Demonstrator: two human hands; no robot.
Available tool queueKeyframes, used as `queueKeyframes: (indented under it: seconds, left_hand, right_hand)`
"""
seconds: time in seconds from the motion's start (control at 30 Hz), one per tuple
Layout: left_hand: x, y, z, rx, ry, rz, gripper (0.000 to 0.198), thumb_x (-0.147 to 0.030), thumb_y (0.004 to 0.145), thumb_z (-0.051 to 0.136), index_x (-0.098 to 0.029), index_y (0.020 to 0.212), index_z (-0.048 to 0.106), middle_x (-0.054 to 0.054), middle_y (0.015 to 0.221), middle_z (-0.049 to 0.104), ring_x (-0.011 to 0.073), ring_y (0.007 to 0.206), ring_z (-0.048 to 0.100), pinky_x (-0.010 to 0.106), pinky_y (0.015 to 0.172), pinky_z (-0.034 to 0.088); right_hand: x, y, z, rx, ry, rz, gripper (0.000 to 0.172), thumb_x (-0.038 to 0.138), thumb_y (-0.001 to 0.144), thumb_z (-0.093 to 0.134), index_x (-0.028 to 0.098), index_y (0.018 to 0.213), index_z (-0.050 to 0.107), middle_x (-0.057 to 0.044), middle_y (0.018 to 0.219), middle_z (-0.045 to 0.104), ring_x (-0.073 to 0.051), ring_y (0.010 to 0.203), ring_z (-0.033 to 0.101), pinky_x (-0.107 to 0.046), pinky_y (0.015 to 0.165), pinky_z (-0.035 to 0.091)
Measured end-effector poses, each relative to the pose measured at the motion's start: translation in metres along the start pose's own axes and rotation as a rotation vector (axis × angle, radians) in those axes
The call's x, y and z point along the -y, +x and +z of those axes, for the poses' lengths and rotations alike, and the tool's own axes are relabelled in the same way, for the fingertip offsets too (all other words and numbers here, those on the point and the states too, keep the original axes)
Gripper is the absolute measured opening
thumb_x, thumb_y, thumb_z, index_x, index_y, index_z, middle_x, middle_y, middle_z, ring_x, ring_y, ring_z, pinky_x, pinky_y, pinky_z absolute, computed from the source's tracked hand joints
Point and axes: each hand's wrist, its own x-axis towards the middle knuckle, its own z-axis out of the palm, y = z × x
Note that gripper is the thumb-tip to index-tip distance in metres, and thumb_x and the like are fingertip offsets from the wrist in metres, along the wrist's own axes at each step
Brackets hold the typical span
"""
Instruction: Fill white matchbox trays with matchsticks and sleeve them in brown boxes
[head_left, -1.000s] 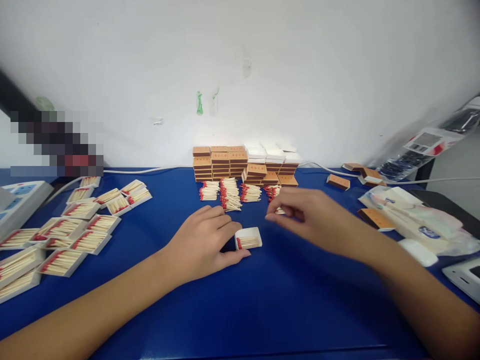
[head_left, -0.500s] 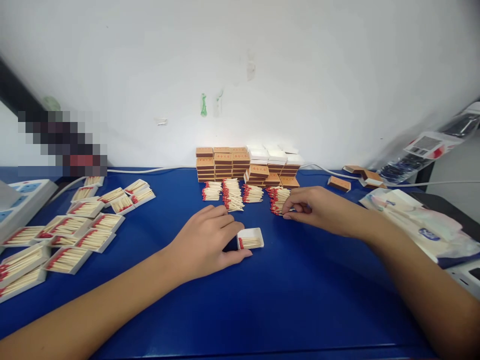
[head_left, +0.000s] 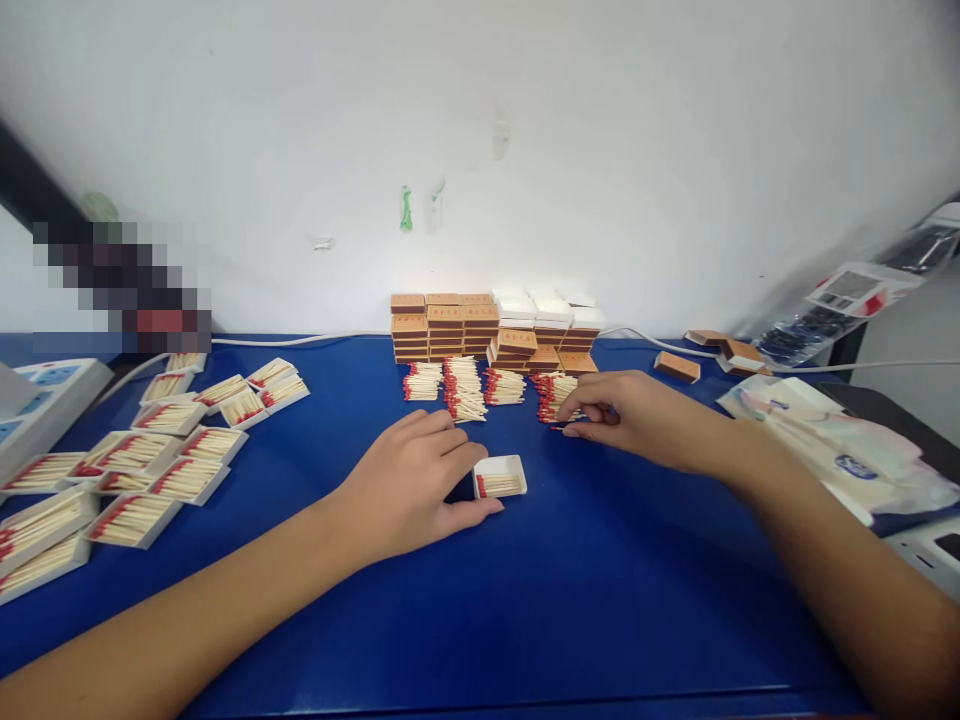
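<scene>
My left hand holds a small white matchbox tray by its left end, thumb at the front and fingers behind. Red-headed matches lie along the tray's near side; the rest of its floor is bare. My right hand is closed in a pinch at the near edge of the rightmost match pile. A single match pokes out from its fingertips, red head to the left. Further match piles lie side by side to the left of that one.
Stacked matchboxes stand against the wall, with white trays on top at the right. Several match-filled trays spread across the left, near a power strip. Loose matchboxes, a bottle and a tissue pack lie at right.
My right hand has shifted slightly left and toward me, and a match now shows apart from the pile at its fingertips. My left hand and the tray have stayed put.
</scene>
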Motion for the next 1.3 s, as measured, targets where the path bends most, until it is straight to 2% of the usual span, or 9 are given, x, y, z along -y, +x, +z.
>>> queueKeyframes:
  seconds: [0.17,0.37,0.53,0.7,0.8,0.93,1.07,1.17,1.3]
  left_hand:
    - [0.000,0.000,0.000,0.004,0.004,-0.004,0.034,-0.048,0.098,0.071,-0.015,0.107,0.073,0.003,0.083,0.071,0.0205,0.080,0.063,0.036,0.073,0.049]
    - [0.000,-0.001,-0.001,0.006,0.006,-0.007,0.034,-0.049,0.099,0.070,-0.016,0.107,0.073,0.003,0.083,0.071,0.0204,0.080,0.064,0.036,0.073,0.048]
    - [0.000,0.000,0.000,0.003,0.003,-0.001,0.034,-0.048,0.098,0.072,-0.014,0.107,0.073,0.003,0.083,0.071,0.0210,0.080,0.064,0.036,0.072,0.048]
    - [0.000,0.000,0.000,0.007,0.001,-0.004,0.034,-0.049,0.099,0.070,-0.015,0.107,0.073,0.003,0.082,0.071,0.0207,0.080,0.063,0.036,0.073,0.048]
    - [-0.001,0.000,0.000,0.000,-0.002,-0.011,0.034,-0.048,0.098,0.071,-0.015,0.107,0.073,0.003,0.083,0.072,0.0208,0.080,0.064,0.036,0.073,0.048]
    - [-0.001,0.001,0.000,-0.014,-0.007,-0.024,0.034,-0.047,0.096,0.074,-0.014,0.105,0.074,0.003,0.082,0.071,0.0214,0.079,0.064,0.036,0.072,0.048]
    - [-0.002,0.002,0.000,-0.008,-0.012,-0.028,0.032,-0.046,0.095,0.075,-0.014,0.100,0.074,0.003,0.081,0.071,0.0213,0.078,0.063,0.036,0.072,0.047]
    - [-0.002,0.002,0.000,-0.009,-0.019,-0.029,0.031,-0.045,0.095,0.075,-0.015,0.098,0.074,0.003,0.081,0.071,0.0211,0.078,0.063,0.036,0.072,0.048]
    - [-0.002,0.003,0.001,-0.011,-0.029,-0.034,0.031,-0.046,0.095,0.075,-0.015,0.101,0.075,0.002,0.081,0.071,0.0205,0.078,0.063,0.036,0.072,0.048]
  right_hand:
    - [-0.001,-0.001,0.000,-0.007,0.048,0.001,0.017,0.035,0.097,0.066,0.025,0.101,0.079,-0.004,0.089,0.076,-0.019,0.074,0.063,-0.030,0.064,0.043]
    - [-0.002,-0.002,-0.001,0.006,0.095,0.005,0.019,0.034,0.098,0.063,0.027,0.104,0.080,-0.005,0.101,0.079,-0.020,0.084,0.070,-0.031,0.071,0.048]
    - [0.003,0.000,0.000,0.036,0.044,0.025,0.024,0.037,0.099,0.059,0.023,0.090,0.076,-0.005,0.085,0.074,-0.019,0.072,0.063,-0.031,0.064,0.043]
    - [0.006,-0.001,-0.001,0.059,0.059,0.067,0.027,0.041,0.100,0.058,0.023,0.086,0.072,-0.004,0.079,0.070,-0.019,0.067,0.059,-0.031,0.061,0.041]
    - [0.017,-0.002,-0.002,0.019,0.066,0.038,0.030,0.044,0.102,0.057,0.022,0.085,0.069,-0.003,0.076,0.067,-0.018,0.066,0.056,-0.031,0.060,0.040]
    - [0.051,-0.004,0.005,-0.062,0.120,-0.009,0.026,0.042,0.103,0.060,0.023,0.088,0.068,-0.001,0.073,0.062,-0.016,0.065,0.053,-0.029,0.060,0.039]
    - [0.077,-0.003,0.027,-0.075,0.103,-0.083,0.013,0.029,0.104,0.061,0.022,0.097,0.069,-0.003,0.090,0.067,-0.016,0.073,0.058,-0.030,0.065,0.041]
    - [0.079,-0.001,0.036,-0.063,0.100,-0.111,0.011,0.027,0.104,0.061,0.021,0.099,0.069,-0.004,0.095,0.067,-0.016,0.076,0.059,-0.030,0.067,0.042]
    - [0.072,-0.001,0.028,-0.063,0.155,-0.087,0.010,0.030,0.102,0.065,0.023,0.099,0.072,-0.001,0.083,0.062,-0.016,0.072,0.056,-0.029,0.065,0.041]
